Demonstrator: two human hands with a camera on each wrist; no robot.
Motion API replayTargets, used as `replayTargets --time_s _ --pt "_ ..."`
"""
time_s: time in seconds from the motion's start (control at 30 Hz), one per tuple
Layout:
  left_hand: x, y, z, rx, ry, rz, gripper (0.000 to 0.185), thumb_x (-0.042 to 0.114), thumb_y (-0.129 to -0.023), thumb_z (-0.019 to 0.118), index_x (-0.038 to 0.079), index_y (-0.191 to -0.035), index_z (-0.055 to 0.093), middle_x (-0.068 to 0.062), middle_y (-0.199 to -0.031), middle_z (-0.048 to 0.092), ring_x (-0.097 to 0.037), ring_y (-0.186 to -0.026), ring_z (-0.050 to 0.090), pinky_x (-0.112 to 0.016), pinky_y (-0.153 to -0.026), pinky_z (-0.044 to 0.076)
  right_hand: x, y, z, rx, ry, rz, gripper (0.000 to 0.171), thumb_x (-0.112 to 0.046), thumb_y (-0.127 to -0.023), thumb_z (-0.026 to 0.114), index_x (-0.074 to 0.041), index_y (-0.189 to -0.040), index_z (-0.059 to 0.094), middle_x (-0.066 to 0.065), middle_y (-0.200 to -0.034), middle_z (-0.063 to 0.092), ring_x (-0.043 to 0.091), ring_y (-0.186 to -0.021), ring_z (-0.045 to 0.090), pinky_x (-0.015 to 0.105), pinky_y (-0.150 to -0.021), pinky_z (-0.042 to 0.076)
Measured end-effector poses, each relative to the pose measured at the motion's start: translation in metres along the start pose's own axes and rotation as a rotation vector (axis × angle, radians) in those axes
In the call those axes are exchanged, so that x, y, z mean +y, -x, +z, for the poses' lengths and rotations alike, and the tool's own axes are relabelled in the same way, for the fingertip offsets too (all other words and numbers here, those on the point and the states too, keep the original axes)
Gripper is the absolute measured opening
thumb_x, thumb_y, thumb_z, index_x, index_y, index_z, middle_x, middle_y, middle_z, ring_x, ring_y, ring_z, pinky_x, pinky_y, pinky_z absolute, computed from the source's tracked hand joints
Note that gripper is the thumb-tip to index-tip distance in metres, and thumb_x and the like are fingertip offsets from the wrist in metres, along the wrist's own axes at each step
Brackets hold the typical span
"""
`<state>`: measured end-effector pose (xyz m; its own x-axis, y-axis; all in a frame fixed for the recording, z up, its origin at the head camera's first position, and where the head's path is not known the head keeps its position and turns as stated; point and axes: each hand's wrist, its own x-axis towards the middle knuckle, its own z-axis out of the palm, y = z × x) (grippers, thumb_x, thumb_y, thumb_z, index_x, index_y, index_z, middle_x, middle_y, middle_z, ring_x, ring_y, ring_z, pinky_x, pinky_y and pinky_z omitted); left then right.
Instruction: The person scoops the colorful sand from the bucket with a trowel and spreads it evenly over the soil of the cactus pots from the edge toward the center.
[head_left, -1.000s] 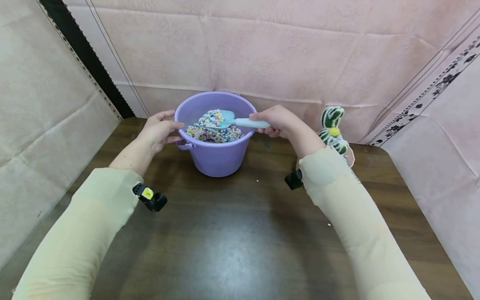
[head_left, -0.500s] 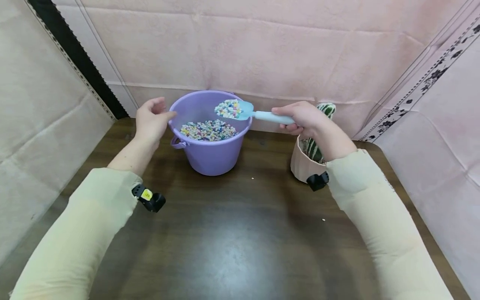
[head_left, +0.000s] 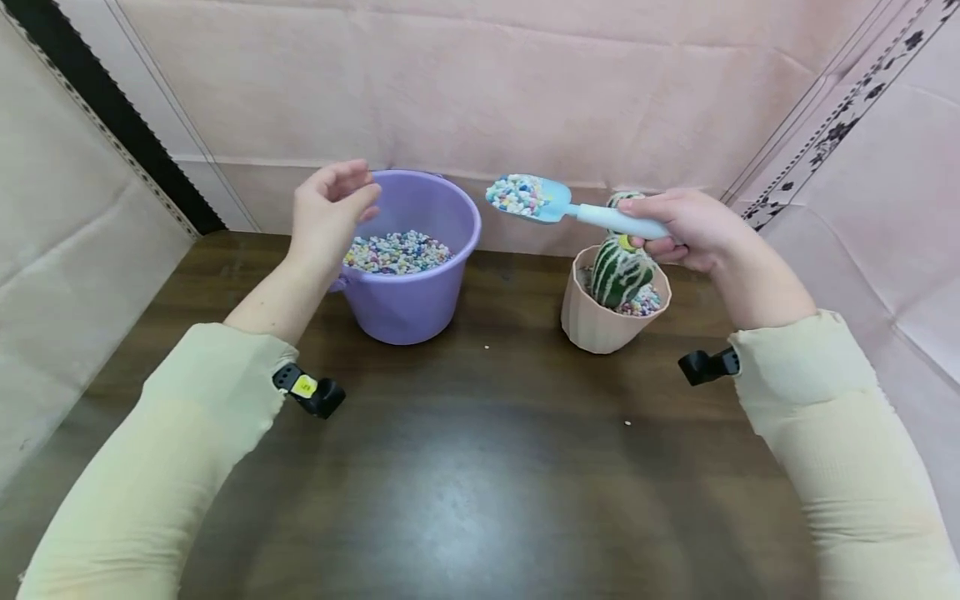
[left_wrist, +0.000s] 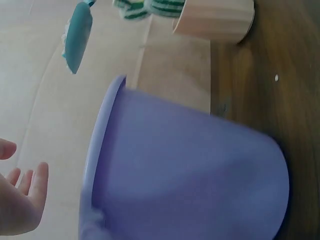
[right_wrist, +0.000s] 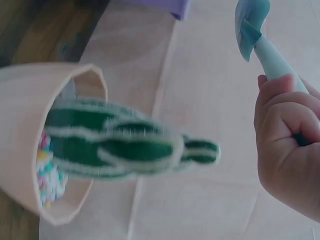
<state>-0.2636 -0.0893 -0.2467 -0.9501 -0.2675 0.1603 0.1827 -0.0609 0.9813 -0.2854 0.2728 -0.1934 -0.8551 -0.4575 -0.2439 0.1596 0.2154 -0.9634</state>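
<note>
My right hand (head_left: 690, 229) grips the handle of a light blue scoop (head_left: 611, 218), seen also in the right wrist view as a blue scoop (right_wrist: 280, 62). Small pastel pebbles (head_left: 517, 196) are heaped in its blade, which is held in the air between bucket and pot. Below it to the right stands a pale pink pot (head_left: 600, 329) holding a green-and-white striped cactus (head_left: 618, 273) with some coloured pebbles beside it. My left hand (head_left: 330, 208) hovers at the left rim of a purple bucket (head_left: 408, 308), fingers loosely bent and holding nothing. More pebbles (head_left: 397, 252) lie inside the bucket.
Everything stands on a dark brown wooden table (head_left: 450, 467). Two stray pebbles lie on it, one a white pebble (head_left: 627, 423). A pinkish cloth wall (head_left: 487, 92) rises close behind the bucket and pot.
The right hand has lifted the loaded scoop out of the bucket and carried it right, toward the pot. The left hand has come off the bucket's rim and risen slightly.
</note>
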Motion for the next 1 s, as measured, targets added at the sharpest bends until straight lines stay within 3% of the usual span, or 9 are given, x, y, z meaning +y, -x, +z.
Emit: replayTargets --time_s 0.13,0.3,0.43,0.53,0.77,1.0 --pt "0.001 0.002 0.011 -0.053 0.005 -0.032 0.039 0.003 -0.087 0.062 0.003 -0.125 0.055 -0.001 -0.104 0.060 -0.011 -0.097 0.059 -0.017 -0.076 0.055 0.001 0.010 -0.010 -0.041 -0.035 -0.040 0.018 -0.017 -0.098 0.047 -0.003 -0.096 0.058 0.004 -0.061 0.056 0.005 -0.041 0.027 0.017 -0.037 0.012" --pt "-0.001 -0.001 0.028 -0.127 0.067 -0.083 0.040 0.003 -0.088 0.060 0.001 -0.127 0.053 -0.001 -0.102 0.058 -0.010 -0.090 0.059 -0.017 -0.075 0.056 0.005 0.026 -0.020 0.032 -0.059 -0.011 0.020 -0.018 -0.097 0.050 -0.003 -0.091 0.061 0.004 -0.061 0.055 0.006 -0.042 0.024 0.018 -0.039 0.010" --pt "-0.004 -0.003 0.048 -0.193 0.076 -0.114 0.040 0.004 -0.089 0.060 0.001 -0.128 0.052 -0.005 -0.104 0.059 -0.014 -0.089 0.060 -0.021 -0.077 0.057 0.009 0.042 -0.032 0.058 -0.108 -0.013 0.020 -0.017 -0.098 0.049 -0.002 -0.089 0.059 0.005 -0.061 0.055 0.009 -0.044 0.018 0.020 -0.040 0.007" --pt "-0.010 -0.003 0.066 -0.247 0.040 -0.119 0.040 0.005 -0.089 0.060 0.001 -0.128 0.053 -0.010 -0.109 0.061 -0.015 -0.089 0.060 -0.026 -0.082 0.057 0.013 0.055 -0.042 0.015 -0.147 -0.035 0.023 -0.015 -0.099 0.044 -0.001 -0.089 0.059 0.006 -0.063 0.057 0.010 -0.046 0.015 0.021 -0.041 0.004" --pt "-0.037 0.004 0.111 -0.397 -0.039 -0.155 0.041 0.009 -0.092 0.058 0.001 -0.131 0.050 -0.017 -0.129 0.055 -0.024 -0.104 0.060 -0.032 -0.089 0.054 0.028 0.083 -0.064 -0.088 -0.222 -0.047 0.030 -0.012 -0.102 0.034 0.001 -0.096 0.060 0.006 -0.068 0.060 0.012 -0.048 0.011 0.022 -0.043 0.000" --pt "-0.073 0.003 0.142 -0.432 -0.095 -0.220 0.041 0.012 -0.093 0.056 0.000 -0.132 0.049 -0.017 -0.127 0.057 -0.026 -0.104 0.059 -0.032 -0.088 0.055 0.045 0.102 -0.074 -0.101 -0.239 -0.044 0.036 -0.011 -0.103 0.029 -0.001 -0.097 0.063 0.005 -0.070 0.061 0.013 -0.049 0.009 0.022 -0.043 -0.001"
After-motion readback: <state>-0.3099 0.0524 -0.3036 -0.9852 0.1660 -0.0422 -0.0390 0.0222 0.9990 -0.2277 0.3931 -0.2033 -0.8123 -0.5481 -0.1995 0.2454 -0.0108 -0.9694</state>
